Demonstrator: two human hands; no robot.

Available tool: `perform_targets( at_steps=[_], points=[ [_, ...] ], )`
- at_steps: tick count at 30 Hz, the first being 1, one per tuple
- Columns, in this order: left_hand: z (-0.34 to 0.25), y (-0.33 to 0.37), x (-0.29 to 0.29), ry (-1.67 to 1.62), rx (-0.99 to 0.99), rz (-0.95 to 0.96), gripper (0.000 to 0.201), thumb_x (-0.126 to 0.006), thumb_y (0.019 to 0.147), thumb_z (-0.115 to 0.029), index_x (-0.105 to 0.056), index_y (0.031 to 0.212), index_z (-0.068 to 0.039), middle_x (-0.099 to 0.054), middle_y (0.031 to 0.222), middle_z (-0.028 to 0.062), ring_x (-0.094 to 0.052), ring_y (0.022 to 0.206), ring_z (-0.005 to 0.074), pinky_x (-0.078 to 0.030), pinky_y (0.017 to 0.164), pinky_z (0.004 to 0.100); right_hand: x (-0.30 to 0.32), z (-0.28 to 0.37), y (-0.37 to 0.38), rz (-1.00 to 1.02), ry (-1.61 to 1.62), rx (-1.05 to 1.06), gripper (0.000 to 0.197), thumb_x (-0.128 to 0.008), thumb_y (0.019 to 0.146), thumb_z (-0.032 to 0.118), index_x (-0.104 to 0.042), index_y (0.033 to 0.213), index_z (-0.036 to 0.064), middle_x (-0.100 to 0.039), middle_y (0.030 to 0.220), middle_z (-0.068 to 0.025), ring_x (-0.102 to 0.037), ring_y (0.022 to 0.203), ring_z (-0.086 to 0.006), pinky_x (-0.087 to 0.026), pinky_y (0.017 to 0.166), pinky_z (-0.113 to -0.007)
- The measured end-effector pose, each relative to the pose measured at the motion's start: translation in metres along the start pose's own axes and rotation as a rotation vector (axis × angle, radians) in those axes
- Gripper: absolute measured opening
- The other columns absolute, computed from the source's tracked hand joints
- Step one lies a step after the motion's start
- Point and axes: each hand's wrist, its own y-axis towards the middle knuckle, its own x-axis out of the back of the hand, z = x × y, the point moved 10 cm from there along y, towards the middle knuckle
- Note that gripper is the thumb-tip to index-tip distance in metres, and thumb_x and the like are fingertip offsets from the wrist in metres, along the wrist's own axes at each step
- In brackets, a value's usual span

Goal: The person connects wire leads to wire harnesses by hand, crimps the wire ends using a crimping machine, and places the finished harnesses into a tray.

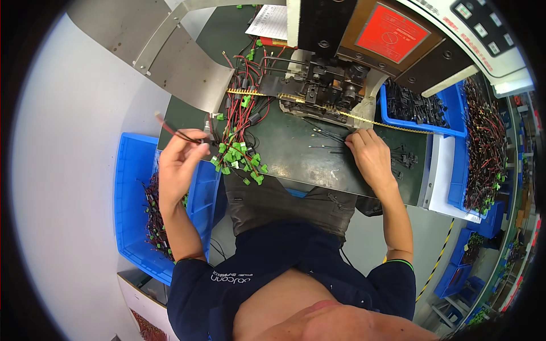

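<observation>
My left hand [183,159] is raised at the table's left edge, thumb and fingers pinched on a red and black wire lead [168,126]. Beside it lies a heap of red and black wire harnesses [242,116] with green connectors [233,153] at their near ends. My right hand [371,154] rests low over the table, its fingertips closed on thin black wires [330,134]. More of these black wires, with small black connectors [405,159], lie beside that hand. A crimping machine [327,85] stands beyond both hands, a yellowish terminal strip [392,126] running through it.
A blue bin with wire harnesses [136,227] stands left of the table. Another blue bin [455,126] holds black parts at the back right. A curved metal guard [187,74] borders the left, with papers [267,24] behind. More harnesses [483,148] fill the far right.
</observation>
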Motion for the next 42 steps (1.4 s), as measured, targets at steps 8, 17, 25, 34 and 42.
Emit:
perform_targets(
  at_steps=[8, 17, 25, 34, 42],
  points=[
    [0.008, -0.018, 0.048, 0.098, -0.094, -0.299, 0.012, -0.059, 0.102, 0.003, -0.068, 0.11, 0.007, -0.072, 0.106, 0.0153, -0.062, 0.076, 0.0111, -0.051, 0.07, 0.0235, 0.031, 0.007, 0.006, -0.06, 0.066, 0.018, 0.013, -0.071, 0.088, 0.011, -0.066, 0.099, 0.007, -0.064, 0.089, -0.0081, -0.064, 0.081, -0.0278, -0.05, 0.071, -0.04],
    [-0.012, -0.037, 0.091, -0.214, -0.504, -0.651, 0.014, -0.054, 0.106, -0.001, -0.057, 0.118, 0.007, -0.07, 0.109, 0.0228, -0.066, 0.079, 0.0176, -0.057, 0.076, 0.0303, 0.107, -0.029, -0.025, -0.202, 0.381, -0.292, 0.01, -0.065, 0.097, -0.003, -0.059, 0.104, -0.0023, -0.06, 0.086, -0.0118, -0.061, 0.074, -0.021, -0.05, 0.07, -0.031],
    [-0.014, 0.006, 0.072, -0.273, -0.552, -0.51, 0.014, -0.042, 0.11, -0.005, -0.046, 0.119, 0.006, -0.06, 0.127, 0.0361, -0.071, 0.106, 0.0382, -0.06, 0.095, 0.0423, 0.084, -0.018, -0.046, -0.083, 0.433, -0.282, 0.009, -0.065, 0.098, -0.001, -0.058, 0.103, -0.0021, -0.066, 0.089, -0.0143, -0.065, 0.071, -0.0232, -0.053, 0.068, -0.032],
    [0.024, 0.025, 0.091, -0.433, -0.452, -0.678, 0.017, -0.046, 0.11, -0.01, -0.046, 0.117, 0.006, -0.057, 0.133, 0.0331, -0.066, 0.117, 0.0378, -0.053, 0.107, 0.0451, 0.068, 0.003, -0.073, -0.025, 0.731, -0.364, 0.009, -0.066, 0.098, 0.0, -0.058, 0.101, -0.002, -0.07, 0.091, -0.0118, -0.069, 0.072, -0.0166, -0.053, 0.064, -0.027],
    [-0.019, -0.001, 0.108, -0.263, -0.636, -0.738, 0.014, -0.048, 0.11, -0.011, -0.05, 0.11, 0.003, -0.067, 0.105, 0.0211, -0.061, 0.077, 0.0155, -0.056, 0.079, 0.034, 0.031, 0.051, -0.074, 0.15, 0.946, -0.329, 0.01, -0.067, 0.098, 0.002, -0.059, 0.102, -0.0007, -0.07, 0.079, -0.0094, -0.068, 0.066, -0.0173, -0.053, 0.06, -0.029]
  ],
)
